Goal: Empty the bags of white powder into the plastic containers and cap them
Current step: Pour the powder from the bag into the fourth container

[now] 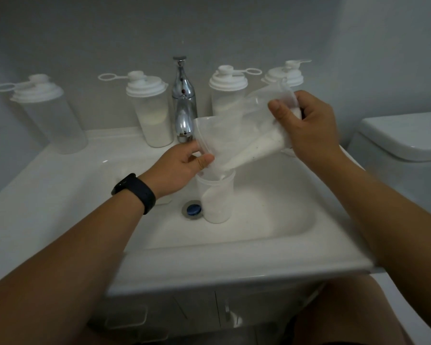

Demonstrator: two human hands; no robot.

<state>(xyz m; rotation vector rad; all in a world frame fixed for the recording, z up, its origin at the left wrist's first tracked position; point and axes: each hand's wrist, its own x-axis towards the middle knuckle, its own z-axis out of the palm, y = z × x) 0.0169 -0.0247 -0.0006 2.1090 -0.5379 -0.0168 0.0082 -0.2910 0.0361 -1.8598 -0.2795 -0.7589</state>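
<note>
A clear plastic bag (244,130) of white powder is tilted down to the left over an uncapped plastic container (215,195) standing in the sink basin. Powder runs along the bag's lower edge into the container, which is partly filled. My left hand (179,168) pinches the bag's lower open corner at the container's rim. My right hand (306,125) grips the bag's raised closed end. Several capped containers stand along the back ledge: an empty-looking one (50,115) at far left, one (152,110) with powder left of the tap, and two (225,93) (288,73) to the right behind the bag.
The white sink (159,235) has a blue drain plug (193,209) just left of the open container. A chrome tap (183,100) rises at the back centre. A toilet tank (406,140) stands at the right. A cabinet lies below the sink.
</note>
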